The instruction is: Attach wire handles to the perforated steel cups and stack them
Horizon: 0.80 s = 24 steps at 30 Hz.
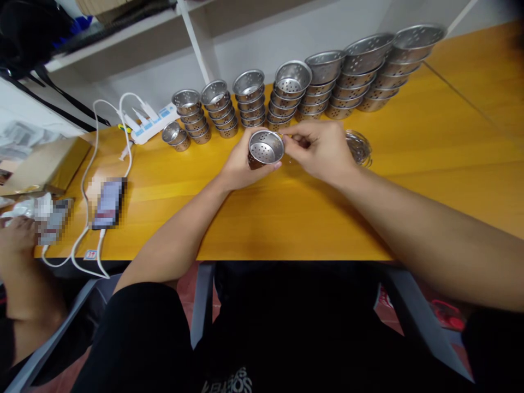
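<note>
My left hand (pixel 241 166) is wrapped round a small perforated steel cup (pixel 265 147), holding it just above the yellow table (pixel 409 180) with its mouth toward me. My right hand (pixel 321 150) is closed in a pinch at the cup's right rim; what its fingertips grip is too small to make out. A clear bag of metal parts (pixel 360 147) lies just right of my right hand.
Several stacks of perforated steel cups (pixel 286 93) line the table's far edge. A white power strip (pixel 149 124) with cables and a phone (pixel 108 203) lie at the left. Another person's hand (pixel 16 234) rests at the far left.
</note>
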{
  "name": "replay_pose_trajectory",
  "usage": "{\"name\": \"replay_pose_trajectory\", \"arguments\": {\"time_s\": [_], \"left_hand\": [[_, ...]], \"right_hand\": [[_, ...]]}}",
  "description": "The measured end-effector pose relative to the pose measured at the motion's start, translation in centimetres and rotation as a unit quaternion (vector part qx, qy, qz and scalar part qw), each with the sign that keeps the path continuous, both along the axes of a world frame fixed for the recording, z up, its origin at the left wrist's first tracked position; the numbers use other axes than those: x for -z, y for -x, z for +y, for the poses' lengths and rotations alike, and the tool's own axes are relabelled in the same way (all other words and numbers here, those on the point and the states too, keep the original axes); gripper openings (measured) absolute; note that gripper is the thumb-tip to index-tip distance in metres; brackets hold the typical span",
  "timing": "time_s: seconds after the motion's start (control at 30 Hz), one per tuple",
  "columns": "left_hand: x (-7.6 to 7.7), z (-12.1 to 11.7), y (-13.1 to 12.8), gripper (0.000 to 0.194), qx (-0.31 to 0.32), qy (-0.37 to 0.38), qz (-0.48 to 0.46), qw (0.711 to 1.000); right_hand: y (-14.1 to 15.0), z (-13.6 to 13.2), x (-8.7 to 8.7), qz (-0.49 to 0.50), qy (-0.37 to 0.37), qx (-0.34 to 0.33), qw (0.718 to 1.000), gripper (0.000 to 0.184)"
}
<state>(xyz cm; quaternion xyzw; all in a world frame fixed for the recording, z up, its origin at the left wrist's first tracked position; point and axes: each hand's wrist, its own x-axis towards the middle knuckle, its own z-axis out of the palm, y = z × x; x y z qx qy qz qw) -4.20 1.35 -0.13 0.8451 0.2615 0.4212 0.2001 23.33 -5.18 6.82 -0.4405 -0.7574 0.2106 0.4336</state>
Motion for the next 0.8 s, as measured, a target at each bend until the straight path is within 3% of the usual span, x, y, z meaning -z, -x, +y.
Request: {"name": "replay_pose_trajectory", "arguments": {"time_s": [0.27,0.4,0.53,0.6,0.8], "left_hand": [[0.3,0.2,-0.1,0.104,0.015,-0.018,0.02,1.0],[0.3,-0.3,-0.7,0.121,-0.019,-0.005,0.031,0.999],[0.0,-1.0,-1.2,0.114,-0.046,0.008,0.023,0.999],[-0.2,-1.2,-1.1,0.108,-0.04,0.012,0.016,0.999],[-0.9,-1.3,-0.3,0.1,-0.006,0.043,-0.004,0.999]], "right_hand": [[0.2,0.7,1.2,0.016,-0.006,0.009,1.0,0.023],[0.8,1.0,2.1,0.079,-0.041,-0.002,0.996,0.031],[1.3,1.0,2.1,0.11,-0.047,-0.022,0.993,0.027],[1.1,0.8,1.7,0.121,-0.042,-0.045,0.991,0.028],[-0.5,0.7,0.5,0.134,0.032,-0.181,0.974,0.058]]}}
